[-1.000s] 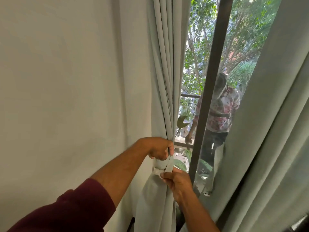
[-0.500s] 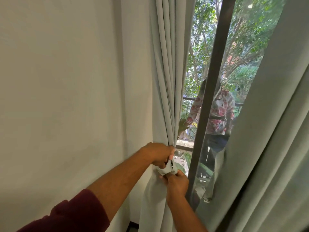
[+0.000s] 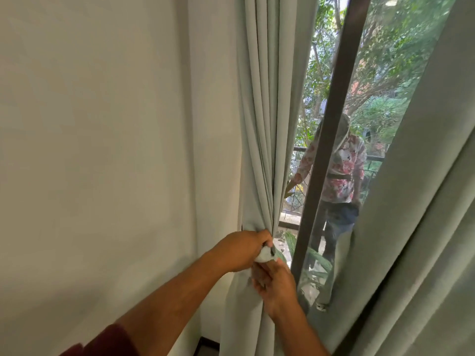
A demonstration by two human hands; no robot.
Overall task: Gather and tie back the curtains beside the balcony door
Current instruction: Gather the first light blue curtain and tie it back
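Note:
A pale grey-green curtain [image 3: 267, 119] hangs gathered into tight folds beside the wall. At its waist a light fabric tieback [image 3: 265, 256] wraps the bunch. My left hand [image 3: 241, 249] grips the tieback and the gathered folds from the left. Just below it, my right hand [image 3: 276, 285] pinches the tieback's other end against the curtain. The two hands touch, and the tieback's ends are mostly hidden by my fingers. A second curtain [image 3: 421, 227] of the same cloth hangs loose at the right.
A plain wall [image 3: 102, 150] fills the left. The dark door frame [image 3: 326, 140] stands right of the gathered curtain. Behind the glass a person in a floral shirt [image 3: 341, 176] stands on the balcony by a railing, with trees beyond.
My right hand has slipped lower on the curtain, under the left hand. The tieback is drawn tighter, with less of it showing. The person outside has shifted right.

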